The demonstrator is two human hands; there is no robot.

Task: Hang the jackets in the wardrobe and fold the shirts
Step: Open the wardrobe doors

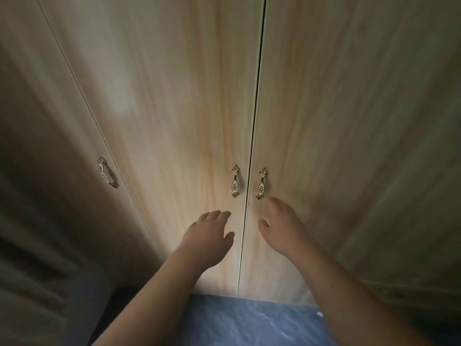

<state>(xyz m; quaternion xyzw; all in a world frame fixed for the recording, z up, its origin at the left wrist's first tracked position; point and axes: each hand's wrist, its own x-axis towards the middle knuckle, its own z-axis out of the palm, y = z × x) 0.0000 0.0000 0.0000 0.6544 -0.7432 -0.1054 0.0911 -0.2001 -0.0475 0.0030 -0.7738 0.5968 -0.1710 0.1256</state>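
The left hand and right hand are apart, one on each side of the door gap of the closed wardrobe. Their fingers are loose and hold nothing, just under the left handle and right handle. No jacket or shirt is visible. I think the small handles may slip from the fingers. The doors probably swing toward the person, and the floor below the gap seems to leave little room.

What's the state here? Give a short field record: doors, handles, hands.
wardrobe doors: both centre ones closed, thin seam between them
left handle: beside the seam, not gripped
right handle: across the seam, not gripped
left hand: open, below left handle
right hand: open, fingers just under right handle
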